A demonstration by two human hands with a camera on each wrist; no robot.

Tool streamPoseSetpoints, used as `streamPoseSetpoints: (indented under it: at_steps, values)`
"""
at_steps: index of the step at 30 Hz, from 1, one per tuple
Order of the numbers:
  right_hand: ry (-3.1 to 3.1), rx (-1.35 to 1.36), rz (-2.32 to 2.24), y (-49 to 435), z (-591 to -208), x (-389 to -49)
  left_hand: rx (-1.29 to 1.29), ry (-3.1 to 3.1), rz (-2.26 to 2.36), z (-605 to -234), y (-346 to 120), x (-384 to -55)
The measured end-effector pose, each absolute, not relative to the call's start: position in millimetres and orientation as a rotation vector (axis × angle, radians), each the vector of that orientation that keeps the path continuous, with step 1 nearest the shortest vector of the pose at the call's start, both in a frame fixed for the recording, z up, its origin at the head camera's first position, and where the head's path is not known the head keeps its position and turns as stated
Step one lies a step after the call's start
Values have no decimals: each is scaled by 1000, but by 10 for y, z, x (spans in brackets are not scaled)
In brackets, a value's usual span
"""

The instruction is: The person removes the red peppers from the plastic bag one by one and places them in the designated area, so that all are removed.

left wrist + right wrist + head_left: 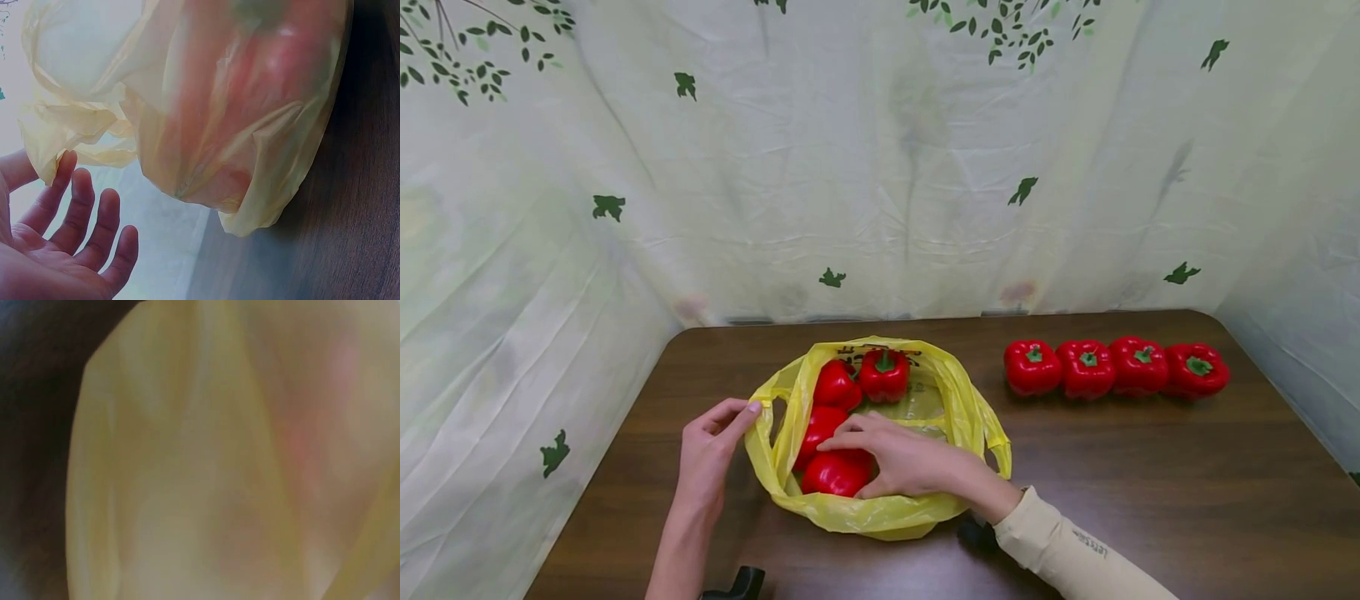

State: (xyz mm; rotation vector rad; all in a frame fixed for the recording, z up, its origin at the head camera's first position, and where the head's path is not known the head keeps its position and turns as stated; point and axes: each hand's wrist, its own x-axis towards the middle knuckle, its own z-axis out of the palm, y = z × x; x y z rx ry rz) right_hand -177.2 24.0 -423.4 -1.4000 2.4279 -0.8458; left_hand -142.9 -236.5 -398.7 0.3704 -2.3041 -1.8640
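Observation:
A yellow plastic bag point(880, 521) stands with its mouth spread wide, several red bell peppers point(883, 375) inside along its left and back. At the bag's left handle, my left hand point(709, 446) pinches the plastic between thumb and index finger; the other fingers are loosely spread in the left wrist view. My right hand point(902, 458) reaches in over the bag's right side and grips the front bell pepper point(835, 473), fingers over its top and thumb at its right. Blurred yellow plastic point(181, 487) fills most of the right wrist view, hiding that hand.
Several more red bell peppers point(1088, 369) stand in a row at the back right of the brown wooden table point(1150, 492). A pale curtain with leaf prints point(880, 192) hangs behind and beside the table. A dark object point(976, 533) lies near the right wrist.

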Motion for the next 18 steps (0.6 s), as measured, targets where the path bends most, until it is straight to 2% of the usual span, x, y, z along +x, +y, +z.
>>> streamPoseSetpoints:
  at_steps: [18]
  values:
    - [2434,-1141,-973,421,-4234,-1819,379,-2306,-1872,-3977,-2363,-1431]
